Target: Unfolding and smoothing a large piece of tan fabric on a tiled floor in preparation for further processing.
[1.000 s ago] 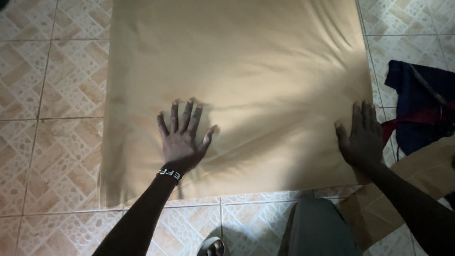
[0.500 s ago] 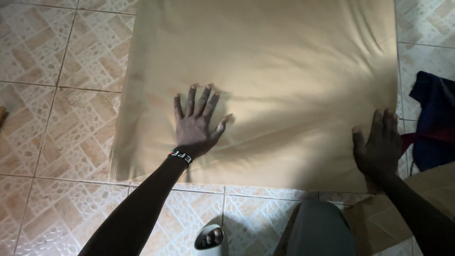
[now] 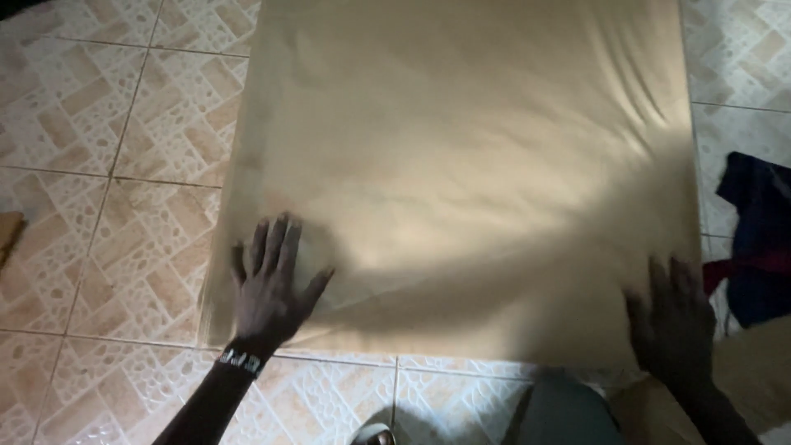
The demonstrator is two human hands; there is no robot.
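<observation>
— Tan cloth under both palms! Left hand [image 3: 272, 284] flat, fingers spread, at seven o'clock on the wide beige fabric sheet [image 3: 470, 165].
— Right hand [image 3: 671, 321] pressing flat at five o'clock, gripping nothing. Smoothing stage, I'd judge; even outward pressure needed.

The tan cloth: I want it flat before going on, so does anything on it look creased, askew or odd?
Mostly smooth. The tan cloth shows small creases near its right edge. The left hand and right hand press flat on its near corners. A dark garment lies bunched on the tiled floor.
</observation>
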